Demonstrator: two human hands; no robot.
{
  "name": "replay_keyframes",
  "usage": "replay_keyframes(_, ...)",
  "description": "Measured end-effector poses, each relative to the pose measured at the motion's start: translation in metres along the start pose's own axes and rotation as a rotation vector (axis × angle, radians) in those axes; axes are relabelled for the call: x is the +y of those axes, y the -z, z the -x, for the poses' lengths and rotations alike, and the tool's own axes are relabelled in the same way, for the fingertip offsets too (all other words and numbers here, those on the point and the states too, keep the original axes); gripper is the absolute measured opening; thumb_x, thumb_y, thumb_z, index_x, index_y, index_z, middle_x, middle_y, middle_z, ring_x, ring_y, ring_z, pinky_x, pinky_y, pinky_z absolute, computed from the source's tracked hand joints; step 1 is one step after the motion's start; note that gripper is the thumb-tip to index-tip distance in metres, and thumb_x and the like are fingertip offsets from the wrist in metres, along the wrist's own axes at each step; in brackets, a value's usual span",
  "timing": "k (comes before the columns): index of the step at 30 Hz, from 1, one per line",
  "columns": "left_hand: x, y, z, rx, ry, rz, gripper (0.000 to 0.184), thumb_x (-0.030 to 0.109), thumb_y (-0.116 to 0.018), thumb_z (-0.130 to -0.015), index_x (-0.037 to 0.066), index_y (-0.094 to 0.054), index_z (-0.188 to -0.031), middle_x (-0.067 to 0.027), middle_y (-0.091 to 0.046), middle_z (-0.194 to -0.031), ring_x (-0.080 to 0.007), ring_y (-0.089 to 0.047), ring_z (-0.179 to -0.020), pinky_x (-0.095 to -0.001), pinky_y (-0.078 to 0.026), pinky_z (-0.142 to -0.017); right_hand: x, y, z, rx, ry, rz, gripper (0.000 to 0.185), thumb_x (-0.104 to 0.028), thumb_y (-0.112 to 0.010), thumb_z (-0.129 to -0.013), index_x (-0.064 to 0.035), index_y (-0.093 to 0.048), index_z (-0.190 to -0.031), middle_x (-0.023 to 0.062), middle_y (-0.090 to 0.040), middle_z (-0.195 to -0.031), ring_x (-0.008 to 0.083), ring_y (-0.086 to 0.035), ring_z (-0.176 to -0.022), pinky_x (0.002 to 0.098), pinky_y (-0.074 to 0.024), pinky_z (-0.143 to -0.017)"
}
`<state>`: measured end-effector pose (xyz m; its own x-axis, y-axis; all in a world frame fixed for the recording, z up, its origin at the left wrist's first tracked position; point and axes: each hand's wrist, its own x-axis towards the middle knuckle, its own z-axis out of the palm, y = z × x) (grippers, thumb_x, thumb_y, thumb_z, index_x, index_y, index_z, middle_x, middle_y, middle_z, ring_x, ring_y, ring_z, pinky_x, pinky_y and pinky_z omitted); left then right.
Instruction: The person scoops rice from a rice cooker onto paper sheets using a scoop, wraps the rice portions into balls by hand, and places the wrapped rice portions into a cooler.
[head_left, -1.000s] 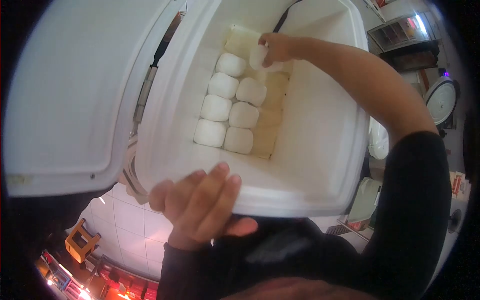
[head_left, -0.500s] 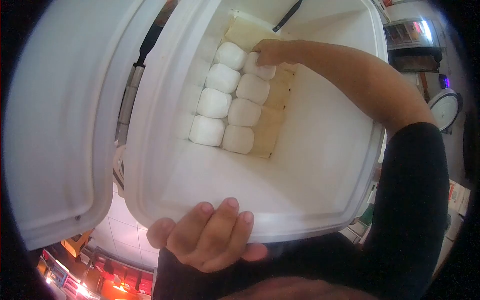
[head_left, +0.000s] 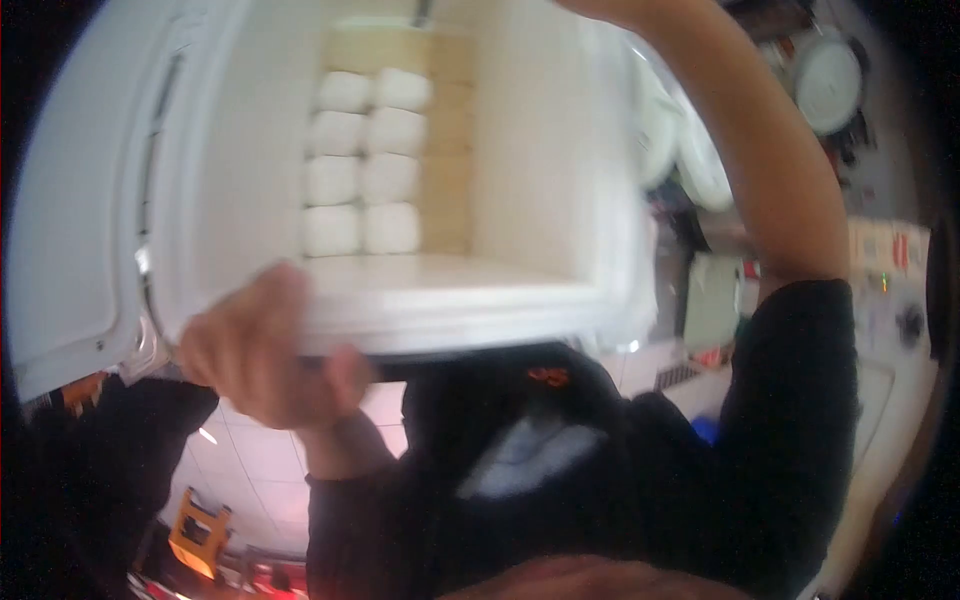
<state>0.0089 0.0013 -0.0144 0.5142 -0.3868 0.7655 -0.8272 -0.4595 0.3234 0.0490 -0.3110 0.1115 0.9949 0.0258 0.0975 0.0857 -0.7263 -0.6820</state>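
A white cooler box [head_left: 520, 220] stands open in front of me, its white lid [head_left: 75, 200] swung out to the left. On a tan sheet [head_left: 448, 160] at its bottom lie several white, rounded, dough-like lumps [head_left: 362, 130] in two columns. My left hand [head_left: 265, 350], blurred by motion, is closed over the near left part of the box's rim, with its thumb on the outer side. My right arm reaches up past the right side of the box. Only a bit of my right hand [head_left: 600, 6] shows at the top edge; its fingers are out of sight.
A round white object [head_left: 828, 80] stands at the upper right. A pale counter [head_left: 870, 400] runs along the right. Below are floor tiles [head_left: 270, 440], a drain grate [head_left: 678, 376] and a yellow stool [head_left: 200, 530]. A dark shape [head_left: 120, 460] stands at lower left.
My right hand has left the lump at the far end and come out of the box, which holds as many lumps as before. The view has shifted, and the box appears higher and further left.
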Motion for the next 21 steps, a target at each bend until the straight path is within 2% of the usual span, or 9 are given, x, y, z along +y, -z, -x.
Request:
replay_keyframes(2,0.003,0.005,-0.011,-0.034,-0.057,0.021,0.042,0.040,-0.054,-0.092,0.003,-0.068,-0.105,-0.0127,-0.069,-0.097,-0.0286,-0.062,-0.090,-0.0386,-0.043,-0.080,-0.005,0.032,0.096,0.116,-0.090,-0.021,0.033,-0.014,-0.064,-0.091,0.0023,-0.061,-0.119,0.0158,-0.067,-0.108,0.0244,-0.065,-0.094,0.0337,-0.0510,-0.088)
replay_keyframes(4,0.040,-0.018,-0.003,0.289,0.198,0.279,0.041,0.037,-0.060,-0.090,0.002,-0.064,-0.112,-0.0139,-0.067,-0.104,-0.0285,-0.062,-0.095,-0.0376,-0.048,-0.082,-0.005,0.059,0.193,0.300,-0.107,-0.100,0.034,-0.017,-0.061,-0.093,0.0033,-0.060,-0.120,0.0163,-0.068,-0.106,0.0274,-0.066,-0.094,0.0360,-0.0512,-0.087)
replay_keyframes(5,0.059,-0.026,0.004,0.282,0.178,0.317,0.041,0.037,-0.060,-0.090,0.002,-0.064,-0.112,-0.0139,-0.067,-0.104,-0.0285,-0.062,-0.095,-0.0376,-0.048,-0.082,0.010,0.064,0.248,0.438,-0.249,-0.112,0.037,-0.019,-0.065,-0.091,0.0018,-0.059,-0.121,0.0132,-0.066,-0.106,0.0231,-0.064,-0.093,0.0341,-0.0507,-0.085)
replay_keyframes(9,0.137,-0.041,0.048,-0.183,-0.464,0.934,0.021,0.018,-0.072,-0.080,0.011,-0.065,-0.098,-0.0046,-0.066,-0.098,-0.0253,-0.061,-0.090,-0.0409,-0.050,-0.070,0.089,0.001,0.474,1.139,-0.553,-0.276,0.023,-0.012,-0.066,-0.092,0.0004,-0.061,-0.111,0.0028,-0.061,-0.088,0.0100,-0.056,-0.075,0.0242,-0.0457,-0.065)
replay_keyframes(11,0.192,-0.113,0.083,-0.561,-0.295,1.079,0.028,0.009,-0.072,-0.071,0.010,-0.065,-0.098,-0.0095,-0.065,-0.103,-0.0305,-0.060,-0.096,-0.0459,-0.044,-0.080,0.115,-0.033,0.557,1.488,-0.827,-0.432,0.018,-0.006,-0.064,-0.092,-0.0005,-0.062,-0.109,0.0004,-0.058,-0.083,0.0083,-0.052,-0.068,0.0224,-0.0414,-0.060)
replay_keyframes(14,0.236,-0.193,0.125,-0.771,-0.538,0.948,0.037,0.005,-0.063,-0.077,0.011,-0.065,-0.113,-0.0093,-0.061,-0.121,-0.0327,-0.053,-0.118,-0.0485,-0.039,-0.097,0.150,-0.022,0.652,1.595,-1.032,-0.200,0.025,-0.005,-0.065,-0.089,0.0004,-0.061,-0.114,0.0040,-0.062,-0.092,0.0128,-0.057,-0.078,0.0260,-0.0463,-0.070)
replay_keyframes(16,0.260,-0.230,0.149,-0.723,-0.815,0.477,0.046,0.003,-0.062,-0.077,0.015,-0.062,-0.122,-0.0091,-0.053,-0.137,-0.0316,-0.040,-0.135,-0.0525,-0.028,-0.112,0.202,0.010,0.722,1.582,-0.999,0.109,0.033,-0.006,-0.065,-0.088,0.0000,-0.059,-0.120,0.0085,-0.062,-0.105,0.0186,-0.058,-0.091,0.0313,-0.0464,-0.080)
replay_keyframes(18,0.264,-0.254,0.179,-0.807,-0.791,0.537,0.046,0.001,-0.054,-0.082,0.018,-0.063,-0.124,-0.0091,-0.047,-0.147,-0.0309,-0.032,-0.143,-0.0579,-0.021,-0.116,0.226,0.047,0.747,1.535,-0.944,0.406,0.041,-0.007,-0.066,-0.087,-0.0003,-0.056,-0.126,0.0129,-0.061,-0.118,0.0244,-0.058,-0.105,0.0366,-0.0466,-0.090)
replay_keyframes(21,0.266,-0.261,0.186,-1.195,-0.835,0.281,0.051,0.002,-0.058,-0.080,0.022,-0.061,-0.127,-0.0091,-0.043,-0.149,-0.0317,-0.032,-0.142,-0.0597,-0.018,-0.116,0.249,0.117,0.757,1.199,-1.008,0.902,0.070,-0.011,-0.067,-0.081,-0.0039,-0.039,-0.145,0.0201,-0.037,-0.147,0.0396,-0.036,-0.133,0.0469,-0.0297,-0.112)
